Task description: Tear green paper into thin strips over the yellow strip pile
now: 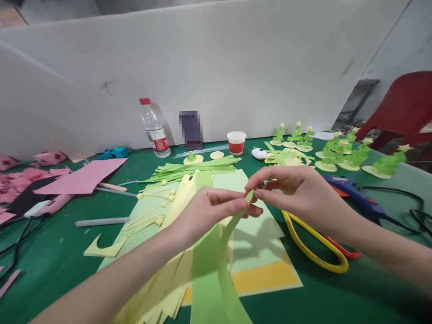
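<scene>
Green table [324, 297]: both hands [207, 209] [293, 189] pinch-tight on strip [224, 258]

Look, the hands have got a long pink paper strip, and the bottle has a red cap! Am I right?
Not quite: the long paper strip at the left hand and right hand is green, not pink, as the head view shows. The bottle does have a red cap.
</scene>
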Motion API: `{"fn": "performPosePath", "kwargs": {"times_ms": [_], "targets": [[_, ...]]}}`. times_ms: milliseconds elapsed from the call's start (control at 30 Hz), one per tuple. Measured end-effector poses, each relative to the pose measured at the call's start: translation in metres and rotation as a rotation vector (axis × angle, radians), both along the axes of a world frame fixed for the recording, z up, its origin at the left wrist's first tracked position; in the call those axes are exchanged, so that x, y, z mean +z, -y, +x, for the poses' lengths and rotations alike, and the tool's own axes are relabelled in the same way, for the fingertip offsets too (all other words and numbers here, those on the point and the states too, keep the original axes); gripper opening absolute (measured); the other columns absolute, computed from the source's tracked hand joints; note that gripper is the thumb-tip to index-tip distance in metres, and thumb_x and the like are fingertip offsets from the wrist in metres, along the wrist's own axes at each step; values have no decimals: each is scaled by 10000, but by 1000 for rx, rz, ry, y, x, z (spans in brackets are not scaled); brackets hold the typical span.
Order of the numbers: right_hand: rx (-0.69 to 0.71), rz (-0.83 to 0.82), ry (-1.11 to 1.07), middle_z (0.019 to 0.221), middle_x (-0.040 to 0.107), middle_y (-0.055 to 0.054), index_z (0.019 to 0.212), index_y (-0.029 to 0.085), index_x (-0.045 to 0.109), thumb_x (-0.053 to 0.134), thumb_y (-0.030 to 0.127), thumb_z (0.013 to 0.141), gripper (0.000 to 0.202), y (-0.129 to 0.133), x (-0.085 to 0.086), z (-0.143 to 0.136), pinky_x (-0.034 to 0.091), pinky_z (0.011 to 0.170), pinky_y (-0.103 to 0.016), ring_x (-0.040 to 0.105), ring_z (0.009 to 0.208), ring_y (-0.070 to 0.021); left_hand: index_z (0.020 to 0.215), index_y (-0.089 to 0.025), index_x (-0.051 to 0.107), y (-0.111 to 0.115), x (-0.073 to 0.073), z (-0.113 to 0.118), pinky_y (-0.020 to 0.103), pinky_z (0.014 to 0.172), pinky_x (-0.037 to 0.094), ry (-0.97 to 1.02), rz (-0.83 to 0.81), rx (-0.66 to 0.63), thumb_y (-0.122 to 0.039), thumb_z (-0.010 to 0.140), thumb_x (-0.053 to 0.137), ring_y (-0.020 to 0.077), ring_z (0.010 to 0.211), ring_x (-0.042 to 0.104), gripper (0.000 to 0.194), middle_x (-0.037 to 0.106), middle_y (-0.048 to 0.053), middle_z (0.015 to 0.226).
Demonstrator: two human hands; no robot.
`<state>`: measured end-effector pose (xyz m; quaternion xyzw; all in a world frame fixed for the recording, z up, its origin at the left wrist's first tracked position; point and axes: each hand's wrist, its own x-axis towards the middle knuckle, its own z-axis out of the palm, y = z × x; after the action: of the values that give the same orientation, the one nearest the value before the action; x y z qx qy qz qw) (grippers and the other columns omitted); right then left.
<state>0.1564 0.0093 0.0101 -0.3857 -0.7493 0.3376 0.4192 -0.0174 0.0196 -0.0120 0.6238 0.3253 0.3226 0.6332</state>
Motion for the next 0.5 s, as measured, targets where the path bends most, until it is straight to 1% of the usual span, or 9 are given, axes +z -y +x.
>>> {"fn": "performPosePath", "kwargs": {"times_ms": [67, 167, 233, 367, 500], "targets": [[-25, 15, -4, 718, 651, -9, 734, 191, 627, 560, 178, 730, 68, 2, 1, -1, 480, 528, -215, 587, 626, -119, 817, -221, 724, 3, 2, 1, 248, 748, 491, 7, -17, 45, -340, 715, 682, 148, 769, 650, 161, 729, 4, 796], [-47, 0, -21, 814, 637, -18, 807, 199, 618, 564, 248, 753, 91, 4, 2, 0, 474, 539, -211, 577, 684, -122, 740, -204, 727, 9, 6, 3, 204, 630, 504, 55, -32, 113, -296, 710, 693, 132, 692, 652, 102, 723, -2, 712], [-34, -38, -19, 798, 623, -8, 803, 204, 612, 526, 264, 788, 106, 5, 3, 1, 449, 518, -197, 564, 667, -108, 708, -197, 722, 14, 8, 5, 166, 581, 502, 109, -47, 143, -278, 722, 684, 109, 649, 653, 91, 718, -16, 677], [11, -89, -15, 680, 592, 14, 727, 202, 600, 509, 244, 787, 116, 10, 5, 0, 406, 479, -180, 542, 620, -95, 688, -201, 711, 21, 9, 7, 129, 552, 509, 171, -40, 180, -255, 767, 640, 78, 594, 652, 118, 711, -48, 633], [35, -112, -36, 677, 583, 25, 689, 204, 584, 517, 231, 770, 108, 15, 5, -3, 405, 492, -172, 525, 599, -81, 688, -210, 709, 25, 11, 8, 106, 540, 510, 155, 6, 207, -223, 780, 619, 58, 569, 641, 129, 704, -68, 610]]}}
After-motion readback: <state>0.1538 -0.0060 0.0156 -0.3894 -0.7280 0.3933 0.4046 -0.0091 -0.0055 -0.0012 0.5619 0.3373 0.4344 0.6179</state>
